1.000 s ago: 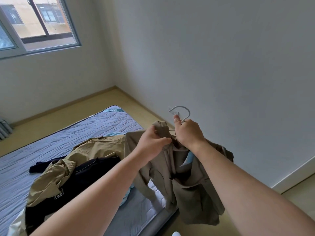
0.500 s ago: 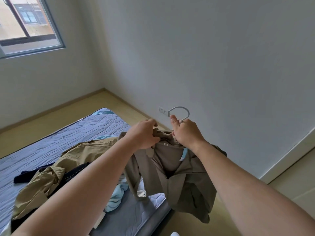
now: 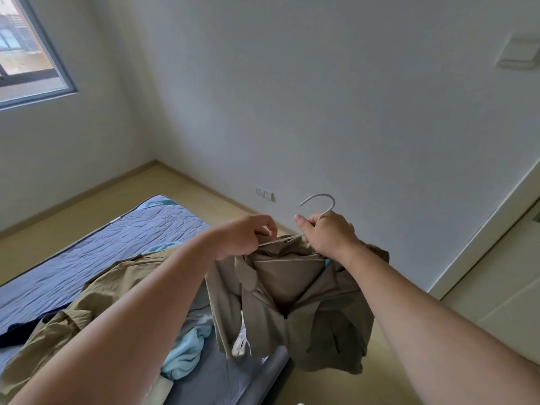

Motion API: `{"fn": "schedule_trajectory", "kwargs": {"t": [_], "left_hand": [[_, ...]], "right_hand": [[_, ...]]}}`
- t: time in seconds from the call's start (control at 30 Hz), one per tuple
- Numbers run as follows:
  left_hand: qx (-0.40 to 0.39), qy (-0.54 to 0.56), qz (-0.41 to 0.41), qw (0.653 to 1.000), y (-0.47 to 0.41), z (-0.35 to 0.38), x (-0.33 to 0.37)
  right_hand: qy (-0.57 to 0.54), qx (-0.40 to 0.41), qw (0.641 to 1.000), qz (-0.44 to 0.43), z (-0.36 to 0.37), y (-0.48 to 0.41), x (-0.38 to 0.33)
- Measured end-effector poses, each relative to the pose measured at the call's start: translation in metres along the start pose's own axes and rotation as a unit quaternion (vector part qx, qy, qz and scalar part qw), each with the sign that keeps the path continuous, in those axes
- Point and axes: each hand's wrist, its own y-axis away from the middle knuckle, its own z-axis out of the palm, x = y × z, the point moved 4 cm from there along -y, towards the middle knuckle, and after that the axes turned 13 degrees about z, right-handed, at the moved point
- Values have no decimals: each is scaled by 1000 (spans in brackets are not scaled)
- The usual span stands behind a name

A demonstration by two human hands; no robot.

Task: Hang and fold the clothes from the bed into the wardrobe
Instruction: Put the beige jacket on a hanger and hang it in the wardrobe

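Head view, right hand (image 3: 330,236) grips hanger (image 3: 320,197), left hand (image 3: 241,238) pinches khaki jacket (image 3: 295,305) collar, fabric draped below both hands

You have the jacket (image 3: 292,302) above the mattress's (image 3: 102,244) right edge.
Other clothes (image 3: 117,279) lie left of it, on the mattress's near end.

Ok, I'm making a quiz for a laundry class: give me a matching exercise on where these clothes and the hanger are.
Things: 1 grey-brown zip jacket; 2 light blue soft garment; 3 dark navy garment; 4 thin grey wire hanger.
Places: A crumpled at the near end of the quilted blue-grey mattress; B held up by left hand and right hand; C hook above the right hand; D at the left edge, beside the tan jacket.
Pairs: 1-B; 2-A; 3-D; 4-C.
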Motion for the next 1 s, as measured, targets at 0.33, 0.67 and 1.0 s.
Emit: {"fn": "schedule_trajectory", "kwargs": {"t": [0.33, 0.67, 1.0], "left_hand": [[-133, -196, -20, 971, -21, 24, 13], [98, -145, 109, 979, -30, 32, 32], [229, -176, 210, 934, -35, 25, 60]], "right_hand": [[24, 25, 999, -1, -7, -3, 8], [7, 73, 997, 19, -28, -4, 19], [-84, 8, 996, -28, -42, 6, 26]]}}
